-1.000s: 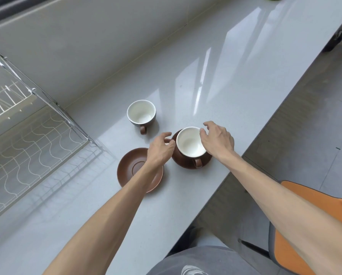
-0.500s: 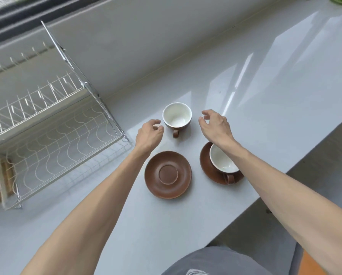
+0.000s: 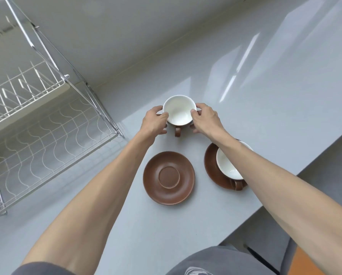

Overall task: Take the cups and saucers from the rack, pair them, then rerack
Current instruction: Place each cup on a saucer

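Pairing is half done: 1 cup point(image 3: 228, 165) already sits on its saucer point(image 3: 210, 165) (right side of the desk point(image 3: 265, 96)), while the left hand point(image 3: 155, 122) and right hand point(image 3: 204, 120) clasp the second cup point(image 3: 179, 113), which next needs lifting onto the empty saucer point(image 3: 169, 177) just nearer

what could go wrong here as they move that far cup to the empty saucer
Both hands, left hand and right hand, pinch the far cup only at its rim, so the grip could slip. The right forearm crosses above the paired cup near the counter edge and might knock it. The cup may land off-centre on the empty saucer.
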The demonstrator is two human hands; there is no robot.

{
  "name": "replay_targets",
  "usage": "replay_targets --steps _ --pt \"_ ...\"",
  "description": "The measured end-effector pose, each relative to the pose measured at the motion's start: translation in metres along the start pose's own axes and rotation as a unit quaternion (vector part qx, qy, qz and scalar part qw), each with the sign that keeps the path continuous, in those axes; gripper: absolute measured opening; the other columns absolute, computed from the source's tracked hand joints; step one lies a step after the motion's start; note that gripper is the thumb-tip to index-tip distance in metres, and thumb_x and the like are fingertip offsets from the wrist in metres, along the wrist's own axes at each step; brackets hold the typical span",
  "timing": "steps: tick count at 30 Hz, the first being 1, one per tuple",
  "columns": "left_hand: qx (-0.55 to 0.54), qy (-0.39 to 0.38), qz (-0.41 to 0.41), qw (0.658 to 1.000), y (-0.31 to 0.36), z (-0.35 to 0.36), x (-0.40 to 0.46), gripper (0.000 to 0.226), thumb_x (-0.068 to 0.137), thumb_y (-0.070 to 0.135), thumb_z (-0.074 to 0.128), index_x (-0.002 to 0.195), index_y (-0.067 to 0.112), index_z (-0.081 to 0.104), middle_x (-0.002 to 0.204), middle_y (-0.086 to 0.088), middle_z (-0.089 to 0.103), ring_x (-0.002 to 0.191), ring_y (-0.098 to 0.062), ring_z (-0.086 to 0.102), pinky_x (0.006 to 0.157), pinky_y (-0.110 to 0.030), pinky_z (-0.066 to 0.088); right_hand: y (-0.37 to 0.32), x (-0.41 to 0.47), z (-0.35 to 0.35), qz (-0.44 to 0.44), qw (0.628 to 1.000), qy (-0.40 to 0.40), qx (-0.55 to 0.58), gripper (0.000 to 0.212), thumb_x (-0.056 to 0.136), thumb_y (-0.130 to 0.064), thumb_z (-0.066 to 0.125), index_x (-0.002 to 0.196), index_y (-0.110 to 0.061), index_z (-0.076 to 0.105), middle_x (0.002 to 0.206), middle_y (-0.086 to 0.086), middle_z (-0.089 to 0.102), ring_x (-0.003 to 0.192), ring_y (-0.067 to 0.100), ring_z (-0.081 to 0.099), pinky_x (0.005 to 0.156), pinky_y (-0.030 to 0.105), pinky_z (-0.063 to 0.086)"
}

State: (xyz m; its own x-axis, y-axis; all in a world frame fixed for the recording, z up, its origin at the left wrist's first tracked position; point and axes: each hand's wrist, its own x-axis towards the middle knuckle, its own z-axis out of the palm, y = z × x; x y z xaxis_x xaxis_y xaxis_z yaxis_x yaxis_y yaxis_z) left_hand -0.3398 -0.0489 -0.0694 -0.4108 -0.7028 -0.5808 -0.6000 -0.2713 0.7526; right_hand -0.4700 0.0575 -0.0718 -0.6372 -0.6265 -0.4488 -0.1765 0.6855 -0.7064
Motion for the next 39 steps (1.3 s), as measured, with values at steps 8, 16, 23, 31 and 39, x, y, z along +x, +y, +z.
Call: replay_targets --steps 8,16,23,31,39 --pt "-0.042 -0.008 -0.006 0.999 -0.007 0.001 0.010 0.053 0.097 0.008 0.045 0.148 0.019 0.048 0.120 -0.015 0.067 0.103 -0.031 0.071 0.077 -0.036 0.063 -0.004 0.008 0.007 0.015 1.000 0.006 0.022 0.045 0.096 -0.011 0.034 0.134 -0.012 0.057 0.120 0.019 0.064 0.079 0.037 0.075 0.077 0.045 0.063" --pt "-0.054 0.007 -0.005 0.998 -0.012 -0.004 -0.002 0.053 0.097 0.005 0.045 0.147 0.019 0.049 0.121 -0.018 0.067 0.092 -0.029 0.068 0.074 -0.035 0.063 -0.007 -0.005 0.009 0.009 1.000 0.008 0.028 0.044 0.092 -0.007 0.034 0.124 -0.010 0.063 0.112 0.021 0.068 0.076 0.039 0.075 0.077 0.045 0.064" --pt "-0.068 0.024 0.005 0.997 -0.013 -0.010 -0.025 0.051 0.096 0.005 0.044 0.146 0.018 0.050 0.112 -0.014 0.066 0.084 -0.025 0.067 0.078 -0.039 0.063 -0.011 -0.026 0.008 -0.011 0.999 0.011 0.039 0.045 0.092 -0.008 0.035 0.127 -0.012 0.062 0.110 0.019 0.069 0.070 0.038 0.076 0.080 0.045 0.063" --pt "-0.078 0.049 0.007 0.996 -0.031 -0.011 -0.065 0.051 0.094 0.004 0.046 0.142 0.018 0.053 0.109 -0.014 0.066 0.088 -0.029 0.069 0.075 -0.039 0.062 -0.004 -0.067 0.011 -0.038 0.999 0.008 0.028 0.042 0.091 -0.009 0.038 0.124 -0.010 0.064 0.104 0.021 0.071 0.070 0.036 0.076 0.073 0.040 0.064" --pt "-0.088 0.043 0.000 0.995 -0.059 -0.016 -0.109 0.050 0.091 0.002 0.046 0.138 0.017 0.055 0.097 -0.011 0.070 0.088 -0.032 0.075 0.072 -0.037 0.063 0.016 -0.104 0.027 -0.060 0.998 -0.003 -0.021 0.046 0.083 -0.018 0.036 0.119 -0.012 0.065 0.093 0.016 0.074 0.085 0.040 0.073 0.087 0.047 0.058"
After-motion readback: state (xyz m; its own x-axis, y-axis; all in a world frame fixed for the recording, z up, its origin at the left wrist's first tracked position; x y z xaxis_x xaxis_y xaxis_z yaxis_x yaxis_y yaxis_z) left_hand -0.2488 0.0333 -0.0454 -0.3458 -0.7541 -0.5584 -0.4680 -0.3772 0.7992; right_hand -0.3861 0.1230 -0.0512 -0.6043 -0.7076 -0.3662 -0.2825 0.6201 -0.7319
